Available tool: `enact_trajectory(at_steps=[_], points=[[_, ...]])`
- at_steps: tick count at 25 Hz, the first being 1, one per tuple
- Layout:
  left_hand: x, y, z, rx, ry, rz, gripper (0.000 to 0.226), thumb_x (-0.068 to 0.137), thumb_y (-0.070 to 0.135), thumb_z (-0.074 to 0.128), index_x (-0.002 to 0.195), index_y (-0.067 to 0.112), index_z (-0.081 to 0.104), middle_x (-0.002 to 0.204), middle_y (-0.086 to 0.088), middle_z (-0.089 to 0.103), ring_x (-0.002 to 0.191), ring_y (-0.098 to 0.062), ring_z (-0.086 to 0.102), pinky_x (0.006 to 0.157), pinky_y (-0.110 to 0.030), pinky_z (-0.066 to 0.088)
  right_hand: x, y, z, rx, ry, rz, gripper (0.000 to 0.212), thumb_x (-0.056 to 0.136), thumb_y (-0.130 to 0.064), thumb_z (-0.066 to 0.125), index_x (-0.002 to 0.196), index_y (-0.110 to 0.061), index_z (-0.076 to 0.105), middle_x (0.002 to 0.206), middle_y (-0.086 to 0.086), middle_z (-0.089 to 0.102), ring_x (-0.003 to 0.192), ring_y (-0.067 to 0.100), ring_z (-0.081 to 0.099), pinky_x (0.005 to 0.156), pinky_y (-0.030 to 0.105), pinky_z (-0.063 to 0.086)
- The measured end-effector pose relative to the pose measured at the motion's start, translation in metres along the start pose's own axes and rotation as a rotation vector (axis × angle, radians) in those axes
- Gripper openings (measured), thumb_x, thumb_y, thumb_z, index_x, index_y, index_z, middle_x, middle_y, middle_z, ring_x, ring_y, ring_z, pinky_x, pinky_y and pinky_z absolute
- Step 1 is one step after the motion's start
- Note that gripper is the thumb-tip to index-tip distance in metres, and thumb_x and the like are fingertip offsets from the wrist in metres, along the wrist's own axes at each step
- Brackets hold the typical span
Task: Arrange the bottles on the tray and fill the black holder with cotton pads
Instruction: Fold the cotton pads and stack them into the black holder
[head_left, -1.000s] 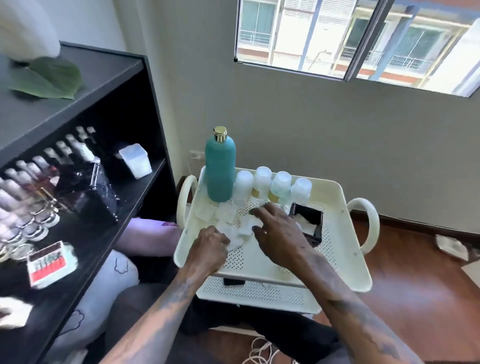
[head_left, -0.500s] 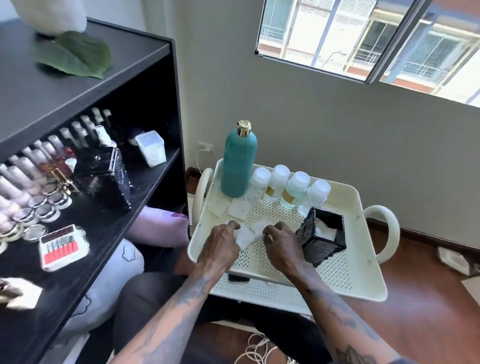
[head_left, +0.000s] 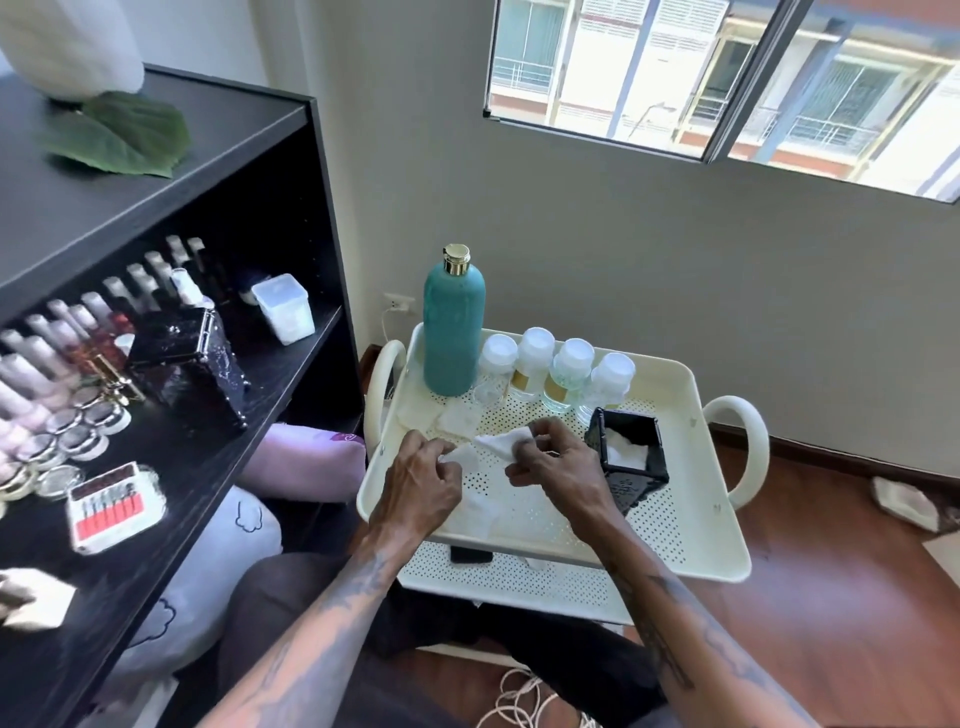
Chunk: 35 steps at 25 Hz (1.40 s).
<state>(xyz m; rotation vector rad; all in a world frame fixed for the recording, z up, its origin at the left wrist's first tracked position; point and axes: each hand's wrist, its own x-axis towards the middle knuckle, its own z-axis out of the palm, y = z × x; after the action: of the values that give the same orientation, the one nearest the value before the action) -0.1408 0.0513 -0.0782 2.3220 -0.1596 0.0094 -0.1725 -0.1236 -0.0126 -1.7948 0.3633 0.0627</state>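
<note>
Pinching one cotton pad in my right hand just left of the black holder, I am steadying loose pads on the tray with my curled left hand, judging a flat drop stacks neatest.

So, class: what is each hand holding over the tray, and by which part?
The right hand pinches a white cotton pad by its right edge between thumb and fingers. The left hand touches another pad's left edge; its grip is unclear.
</note>
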Motion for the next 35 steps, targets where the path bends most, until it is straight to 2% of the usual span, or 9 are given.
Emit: enact_trajectory(at_steps=[4, 12, 15, 18, 22, 25, 27, 32, 35], points=[[0.0, 0.0, 0.0, -0.002, 0.055, 0.012, 0.01, 0.088, 0.013, 0.054, 0.08, 0.013, 0.06, 0.095, -0.003, 0.052, 0.08, -0.017, 0.055, 0.071, -0.032, 0.048, -0.009, -0.003, -0.006, -0.005, -0.027, -0.011, 0.017, 0.096, -0.016, 0.058, 0.101, -0.001, 0.051, 0.092, 0.02, 0.069, 0.072, 0.029, 0.073, 0.067, 0.041, 0.061], [0.0, -0.002, 0.001, -0.01, 0.053, -0.022, 0.007, 0.087, 0.014, 0.054, 0.081, 0.011, 0.058, 0.095, -0.002, 0.055, 0.081, -0.019, 0.056, 0.073, -0.036, 0.048, -0.023, -0.008, -0.012, -0.093, -0.052, -0.095, 0.021, 0.084, -0.014, 0.074, 0.097, -0.005, 0.059, 0.092, 0.017, 0.07, 0.079, 0.028, 0.072, 0.071, 0.044, 0.061], [0.0, -0.002, 0.001, -0.007, 0.049, -0.025, 0.007, 0.087, 0.014, 0.055, 0.082, 0.011, 0.058, 0.095, -0.003, 0.056, 0.082, -0.019, 0.057, 0.074, -0.038, 0.049, -0.025, -0.013, -0.015, -0.123, -0.021, -0.131, 0.024, 0.091, -0.026, 0.066, 0.108, -0.009, 0.064, 0.09, 0.011, 0.07, 0.062, 0.011, 0.069, 0.055, 0.029, 0.058], [0.0, -0.002, 0.001, -0.011, 0.049, -0.023, 0.006, 0.087, 0.014, 0.055, 0.083, 0.01, 0.058, 0.095, -0.003, 0.056, 0.083, -0.021, 0.058, 0.075, -0.041, 0.051, -0.023, -0.023, -0.025, -0.182, 0.009, -0.196, 0.028, 0.098, -0.029, 0.055, 0.12, -0.012, 0.063, 0.09, 0.013, 0.066, 0.045, -0.001, 0.058, 0.044, 0.012, 0.042], [0.0, -0.003, 0.002, -0.027, 0.061, -0.016, 0.007, 0.086, 0.019, 0.058, 0.084, 0.013, 0.055, 0.092, -0.001, 0.056, 0.079, -0.021, 0.059, 0.071, -0.039, 0.051, -0.017, -0.04, -0.056, -0.292, 0.089, -0.295, 0.023, 0.1, -0.02, 0.05, 0.119, -0.022, 0.061, 0.096, 0.012, 0.064, 0.06, 0.01, 0.062, 0.046, 0.015, 0.046], [0.002, -0.003, 0.003, -0.033, 0.067, -0.011, 0.01, 0.086, 0.021, 0.059, 0.083, 0.014, 0.053, 0.086, 0.0, 0.057, 0.076, -0.02, 0.056, 0.067, -0.037, 0.048, -0.015, -0.043, -0.087, -0.586, 0.365, -0.482, 0.009, 0.091, -0.015, 0.059, 0.1, -0.016, 0.059, 0.092, 0.004, 0.065, 0.062, 0.024, 0.063, 0.054, 0.037, 0.052], [0.003, -0.005, 0.005, -0.04, 0.064, -0.013, 0.01, 0.086, 0.022, 0.059, 0.083, 0.014, 0.053, 0.085, 0.0, 0.057, 0.075, -0.02, 0.056, 0.066, -0.036, 0.048, -0.014, -0.039, -0.099, -0.867, 0.465, -0.515, 0.009, 0.088, -0.013, 0.058, 0.096, -0.017, 0.06, 0.093, 0.004, 0.063, 0.067, 0.03, 0.06, 0.057, 0.04, 0.051], [0.003, -0.009, 0.006, -0.039, 0.052, -0.023, 0.01, 0.086, 0.024, 0.06, 0.083, 0.017, 0.053, 0.082, 0.003, 0.058, 0.072, -0.014, 0.055, 0.062, -0.032, 0.044, -0.012, -0.022, -0.093, -1.176, 0.292, -0.403, 0.012, 0.093, -0.021, 0.057, 0.1, -0.019, 0.067, 0.095, 0.003, 0.065, 0.074, 0.025, 0.062, 0.061, 0.03, 0.047], [0.004, -0.01, 0.007, -0.034, 0.06, -0.026, 0.011, 0.085, 0.024, 0.06, 0.081, 0.017, 0.053, 0.079, 0.004, 0.057, 0.07, -0.009, 0.053, 0.058, -0.028, 0.039, 0.0, -0.027, -0.095, -1.342, 0.133, -0.212, 0.018, 0.096, -0.027, 0.055, 0.104, -0.027, 0.071, 0.098, 0.001, 0.067, 0.075, 0.017, 0.058, 0.062, 0.026, 0.042]])
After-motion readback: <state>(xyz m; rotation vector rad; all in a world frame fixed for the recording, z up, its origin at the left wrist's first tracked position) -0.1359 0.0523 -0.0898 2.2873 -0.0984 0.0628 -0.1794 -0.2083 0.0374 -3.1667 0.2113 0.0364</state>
